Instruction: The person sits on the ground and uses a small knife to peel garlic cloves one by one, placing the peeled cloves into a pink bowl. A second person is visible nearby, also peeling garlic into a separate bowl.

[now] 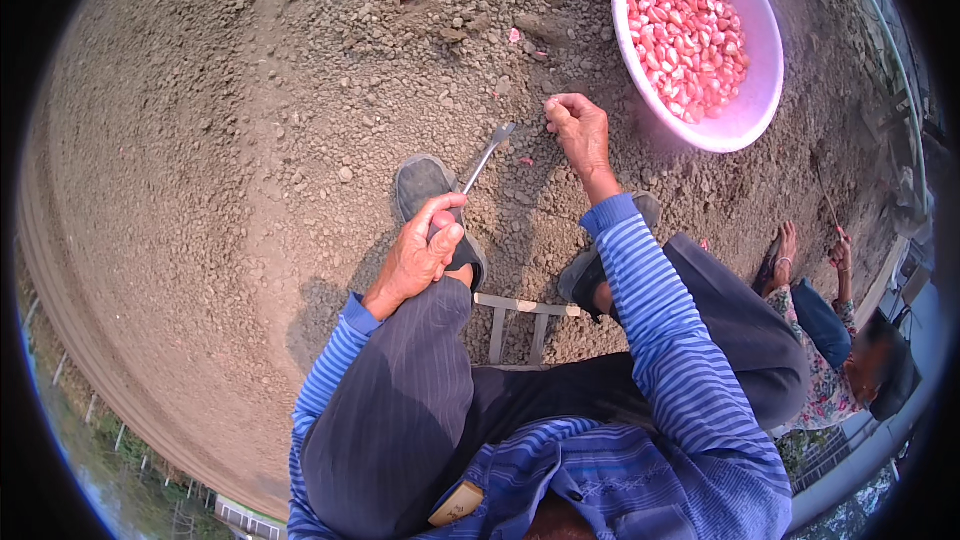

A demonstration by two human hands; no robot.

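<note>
My left hand (420, 251) is closed round the red handle of a small hand tool with a metal shaft and a flat, notched tip (501, 136), which points at the dry soil. To the right, my right hand (581, 131) is raised over the soil with thumb and fingertips pinched together; whether something small is between them cannot be told. A pink plastic basin (772, 82) stands beyond it at the upper right, holding many pinkish garlic cloves (686, 37). Several loose cloves or pink skins (514, 35) lie on the crumbly ground.
Dark shoes (424, 184) stand on cloddy soil (300, 127). A low wooden stool (525, 305) shows between the legs. At the right, a co-worker (825, 382) crouches, holding a thin tool. A pale hose or pipe (892, 60) curves along the right rim.
</note>
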